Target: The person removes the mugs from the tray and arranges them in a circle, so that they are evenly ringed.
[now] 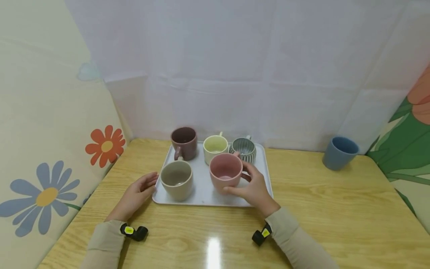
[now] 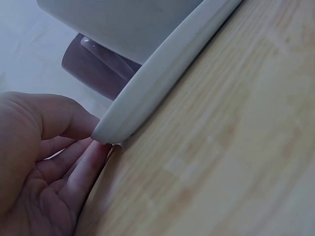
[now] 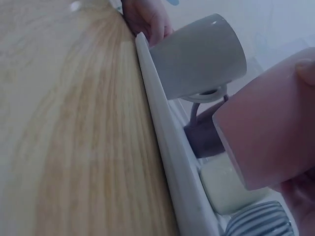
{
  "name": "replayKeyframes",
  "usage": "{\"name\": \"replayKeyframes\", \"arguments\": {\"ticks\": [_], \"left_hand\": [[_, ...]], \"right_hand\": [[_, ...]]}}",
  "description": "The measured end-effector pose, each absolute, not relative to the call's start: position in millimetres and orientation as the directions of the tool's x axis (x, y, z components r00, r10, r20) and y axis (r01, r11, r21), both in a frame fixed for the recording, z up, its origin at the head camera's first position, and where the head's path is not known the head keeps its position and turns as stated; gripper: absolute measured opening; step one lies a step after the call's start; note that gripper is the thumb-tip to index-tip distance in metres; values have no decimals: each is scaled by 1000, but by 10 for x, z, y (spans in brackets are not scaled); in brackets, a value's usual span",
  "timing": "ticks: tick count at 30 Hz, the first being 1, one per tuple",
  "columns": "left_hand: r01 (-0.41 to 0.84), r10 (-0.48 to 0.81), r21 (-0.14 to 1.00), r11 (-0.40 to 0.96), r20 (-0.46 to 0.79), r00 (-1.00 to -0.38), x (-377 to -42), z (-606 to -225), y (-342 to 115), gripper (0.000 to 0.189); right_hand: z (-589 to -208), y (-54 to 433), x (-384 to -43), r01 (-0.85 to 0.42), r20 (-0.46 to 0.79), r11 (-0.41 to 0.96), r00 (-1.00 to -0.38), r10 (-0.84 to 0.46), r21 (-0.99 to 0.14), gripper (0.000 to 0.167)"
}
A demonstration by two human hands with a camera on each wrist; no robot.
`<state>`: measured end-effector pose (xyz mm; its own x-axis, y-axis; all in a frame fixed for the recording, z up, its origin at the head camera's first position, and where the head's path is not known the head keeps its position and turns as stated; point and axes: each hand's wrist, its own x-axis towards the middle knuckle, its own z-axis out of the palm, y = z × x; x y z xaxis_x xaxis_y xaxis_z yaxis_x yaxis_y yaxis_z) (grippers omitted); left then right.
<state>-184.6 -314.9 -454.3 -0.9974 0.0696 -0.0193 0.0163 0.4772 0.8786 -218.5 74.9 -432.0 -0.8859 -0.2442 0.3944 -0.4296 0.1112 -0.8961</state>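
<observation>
My right hand (image 1: 253, 188) grips a pink mug (image 1: 226, 170), thumb on the near side and fingers round its right side. In the right wrist view the base of the pink mug (image 3: 275, 123) is raised off the white tray (image 3: 170, 142). At the tray's left edge my left hand (image 1: 136, 194) pinches the rim, thumb above and fingers below, as the left wrist view shows. On the tray stand a beige mug (image 1: 177, 181) at front left, a dark purple mug (image 1: 184, 144) behind it, a pale yellow mug (image 1: 215, 146) and a grey striped mug (image 1: 243, 149).
A blue cup (image 1: 340, 153) stands by itself on the wooden table (image 1: 312, 194), near the right back corner. A white cloth (image 1: 215, 74) hangs behind the table. Flower-patterned cloths flank both sides.
</observation>
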Motion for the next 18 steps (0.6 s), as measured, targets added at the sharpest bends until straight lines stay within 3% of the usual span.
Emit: {"name": "replayKeyframes", "arguments": {"ticks": [8, 18], "left_hand": [[15, 74, 874, 485, -24, -997, -1851, -4566, -3136, 56], [29, 75, 864, 503, -10, -997, -1875, -4584, -3173, 55]], "right_hand": [[-4288, 921, -2255, -578, 554, 93, -808, -201, -811, 80], [-4112, 1140, -2355, -514, 503, 87, -856, -116, -853, 78]]}}
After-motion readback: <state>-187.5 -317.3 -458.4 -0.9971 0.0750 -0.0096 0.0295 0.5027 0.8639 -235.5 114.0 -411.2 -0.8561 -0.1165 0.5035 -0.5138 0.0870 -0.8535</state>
